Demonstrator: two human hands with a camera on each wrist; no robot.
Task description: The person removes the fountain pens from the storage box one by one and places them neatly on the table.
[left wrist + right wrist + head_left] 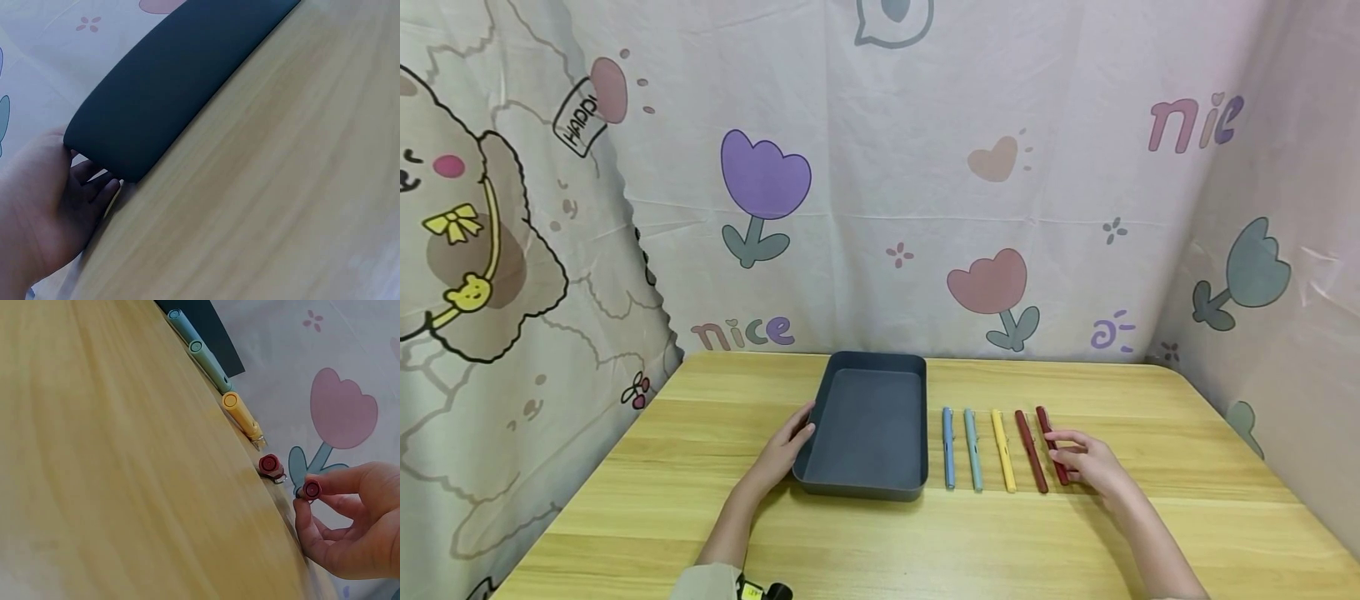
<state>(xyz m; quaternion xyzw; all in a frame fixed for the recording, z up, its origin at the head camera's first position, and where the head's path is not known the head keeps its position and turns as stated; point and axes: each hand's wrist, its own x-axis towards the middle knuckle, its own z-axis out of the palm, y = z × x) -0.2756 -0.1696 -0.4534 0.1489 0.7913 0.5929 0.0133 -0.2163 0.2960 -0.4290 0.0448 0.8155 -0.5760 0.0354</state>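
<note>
A dark grey rectangular tray [868,425] stands on the table, and my left hand [784,450] grips its left side wall. In the left wrist view the thumb side of that hand [44,212] meets the tray's edge [156,87], with curled fingers close under its corner. My right hand [1093,462] pinches the rightmost dark red pen [1051,446] between thumb and fingers. The right wrist view shows this pen [312,489] end-on in the fingertips. Just left of it lies a second dark red pen [1032,452].
Further left in the row lie a yellow pen [1003,452], a light teal pen [973,450] and a blue pen [948,448], the blue one nearest the tray. Printed curtains [880,167] hang behind and beside the wooden table [880,550].
</note>
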